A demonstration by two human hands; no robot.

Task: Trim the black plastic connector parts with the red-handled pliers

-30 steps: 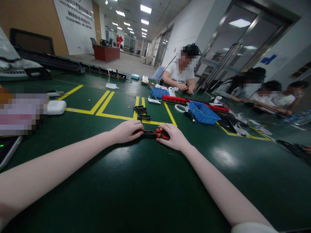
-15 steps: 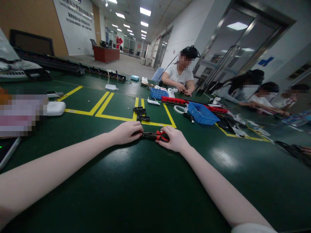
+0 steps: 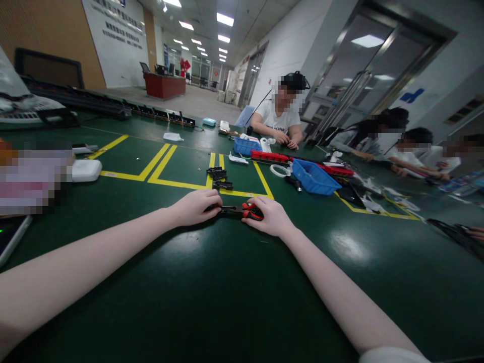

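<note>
My right hand [image 3: 271,218] grips the red and black handles of a pair of pliers [image 3: 246,212] lying low over the green table [image 3: 227,282]. The plier jaws point left, toward my left hand [image 3: 196,206]. That hand is curled shut on a small dark part at the jaw tips; the part is mostly hidden under the fingers. Just beyond the hands, several small black parts [image 3: 220,178] lie on the yellow floor-tape lines.
A blue bin [image 3: 315,177] and a white tape ring [image 3: 280,170] sit at the right, a second blue bin [image 3: 245,145] farther back. A white box [image 3: 86,170] lies at the left. A person in a white shirt [image 3: 278,121] and other people work across the table.
Both hands and the pliers stay in the same place. The view has shifted very slightly.
</note>
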